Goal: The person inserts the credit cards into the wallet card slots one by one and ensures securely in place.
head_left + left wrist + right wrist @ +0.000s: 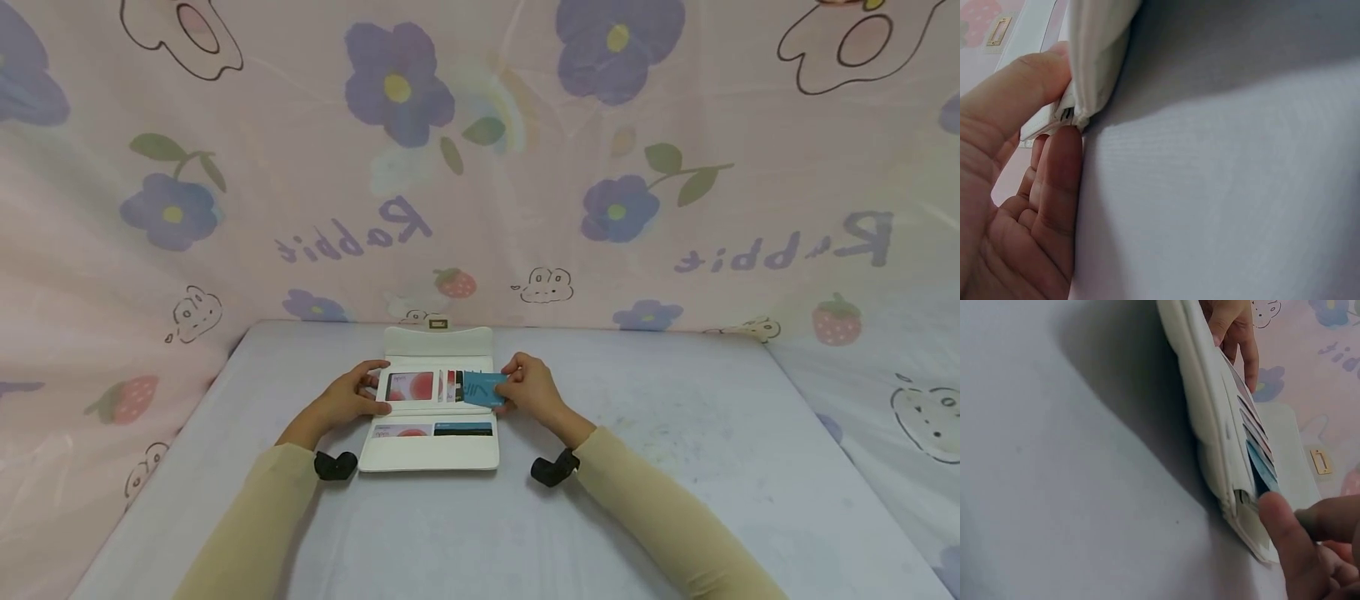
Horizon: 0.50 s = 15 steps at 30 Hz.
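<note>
A white wallet (428, 457) lies unfolded on the table, its long side running away from me. My left hand (348, 396) grips its left edge; in the left wrist view the thumb is over the edge of the wallet (1094, 56) and the fingers are below. On the right side, my right hand (534, 390) pinches the right end of a blue card (480, 388). In the right wrist view this blue card (1262, 465) sits partly in a slot, beside several other card slots. A pink-and-white card (410, 387) shows in the middle panel's window.
The lower panel holds another pink-and-white card (402, 431) and a dark blue card (462, 429). A gold clasp (438, 324) is on the far flap. White cloth covers the table (675, 467), and a patterned curtain (510, 183) hangs behind it.
</note>
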Tool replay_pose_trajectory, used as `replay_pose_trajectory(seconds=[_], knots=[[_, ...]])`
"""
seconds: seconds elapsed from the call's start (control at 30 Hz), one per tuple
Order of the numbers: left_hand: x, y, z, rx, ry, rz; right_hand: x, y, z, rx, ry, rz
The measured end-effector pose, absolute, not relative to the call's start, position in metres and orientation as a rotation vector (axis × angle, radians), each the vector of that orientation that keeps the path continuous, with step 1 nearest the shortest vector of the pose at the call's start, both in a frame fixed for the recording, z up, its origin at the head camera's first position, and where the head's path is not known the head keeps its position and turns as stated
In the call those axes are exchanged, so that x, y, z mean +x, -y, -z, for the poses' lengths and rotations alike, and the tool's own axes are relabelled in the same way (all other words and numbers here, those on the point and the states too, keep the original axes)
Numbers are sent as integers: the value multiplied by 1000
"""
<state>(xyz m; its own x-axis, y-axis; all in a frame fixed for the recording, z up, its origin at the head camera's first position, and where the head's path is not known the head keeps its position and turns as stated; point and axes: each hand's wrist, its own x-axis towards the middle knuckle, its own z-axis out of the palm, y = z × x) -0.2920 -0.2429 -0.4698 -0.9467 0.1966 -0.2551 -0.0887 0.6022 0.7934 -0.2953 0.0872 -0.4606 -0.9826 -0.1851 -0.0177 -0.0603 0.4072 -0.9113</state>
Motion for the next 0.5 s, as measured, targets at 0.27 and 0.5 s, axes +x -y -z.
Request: replay_pose_trajectory(seconds=[0.27, 0.5], knots=[[-292, 244, 470, 102, -2529, -1269, -304, -89, 461, -248, -2490, 1618], [-293, 243, 470, 105, -2532, -1272, -308, -89, 458, -250, -2407, 1644]])
